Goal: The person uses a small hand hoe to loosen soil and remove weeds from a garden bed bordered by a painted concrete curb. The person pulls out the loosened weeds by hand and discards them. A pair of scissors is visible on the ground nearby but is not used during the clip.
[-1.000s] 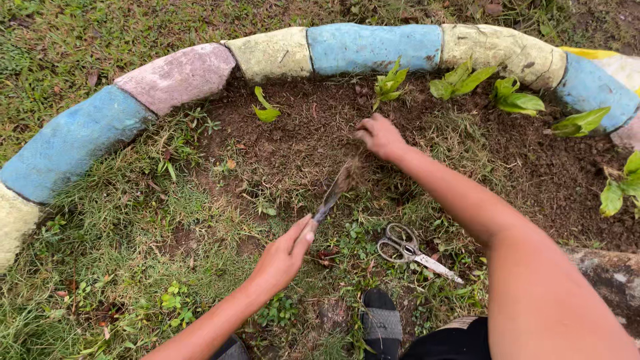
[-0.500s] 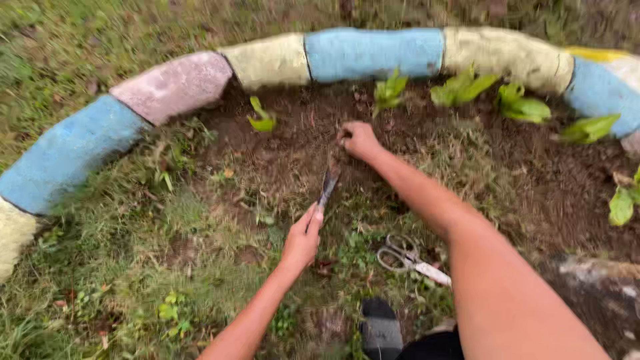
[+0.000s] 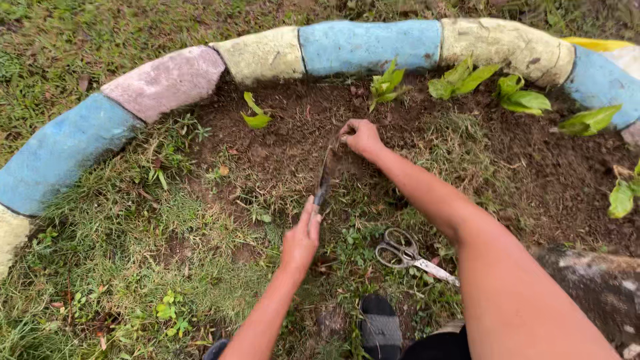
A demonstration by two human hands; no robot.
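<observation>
Gripping a thin flat blade (image 3: pixel 325 175), left hand (image 3: pixel 301 239); crumbly soil (image 3: pixel 293 143)

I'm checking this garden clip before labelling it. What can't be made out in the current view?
- Head view: the knife handle is covered by the left hand; its tip is lost in soil.
- What the right hand pinches is hidden by its closed fingers.
- The scissors blade tips are hidden in grass.
- The painted stone border is cut off by both side edges.
- The sandal is cut off by the bottom edge.
</observation>
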